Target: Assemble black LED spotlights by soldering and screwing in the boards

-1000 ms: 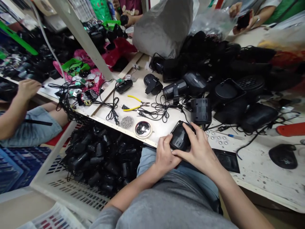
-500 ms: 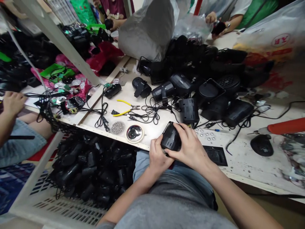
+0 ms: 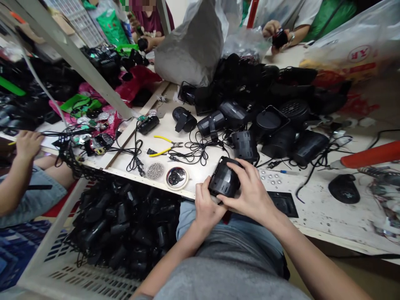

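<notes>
Between my two hands, at the table's front edge, is a black slotted plastic housing point(image 3: 224, 178), rounded like a lamp body. My left hand point(image 3: 208, 204) grips its lower left side. My right hand point(image 3: 250, 189) wraps its right side, with the thumb along the bottom and fingers over the top. Just behind stands another black slotted housing point(image 3: 244, 146). To the left lie a round dish of dark small parts point(image 3: 176, 178), a pile of small metal screws point(image 3: 155, 171) and yellow-handled pliers point(image 3: 164, 146). Several small clear discs point(image 3: 271, 177) lie right of my right hand.
Black housings point(image 3: 275, 100) are heaped at the back. Below the table on the left stands a white crate point(image 3: 93, 275) full of black parts. An orange-handled tool point(image 3: 368, 155) juts in from the right. Co-workers' hands show at far left point(image 3: 28, 143) and at the back point(image 3: 273, 31).
The housing in my hands has turned slightly, showing more of its slotted side. My grip stays much the same. The view has shifted a little, and a co-worker's hand at the back has lifted a dark part.
</notes>
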Tool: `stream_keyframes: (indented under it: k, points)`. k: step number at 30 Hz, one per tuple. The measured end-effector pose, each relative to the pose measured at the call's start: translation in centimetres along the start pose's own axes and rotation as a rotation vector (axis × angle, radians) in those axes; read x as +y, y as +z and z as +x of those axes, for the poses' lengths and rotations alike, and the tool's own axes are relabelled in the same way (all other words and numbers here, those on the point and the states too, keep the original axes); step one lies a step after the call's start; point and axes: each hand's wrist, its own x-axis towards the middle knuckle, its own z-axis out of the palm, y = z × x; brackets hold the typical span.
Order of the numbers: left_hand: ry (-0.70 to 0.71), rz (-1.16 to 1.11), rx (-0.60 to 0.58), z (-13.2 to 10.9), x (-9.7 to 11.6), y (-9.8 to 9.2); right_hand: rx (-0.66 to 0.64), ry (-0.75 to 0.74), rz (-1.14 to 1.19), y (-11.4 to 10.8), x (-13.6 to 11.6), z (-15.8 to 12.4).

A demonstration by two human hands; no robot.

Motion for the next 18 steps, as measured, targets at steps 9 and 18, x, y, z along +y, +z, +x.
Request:
stream_keyframes:
  k: [9, 18]
  points:
    - [0.006, 0.039, 0.008, 0.1, 0.0, -0.2, 0.203, 0.175, -0.199, -6.7, 4.2, -2.2]
    - [-0.037, 0.003, 0.0, 0.7, 0.2, -0.3, 0.255, 0.065, -0.383, -5.3, 7.7, -3.7]
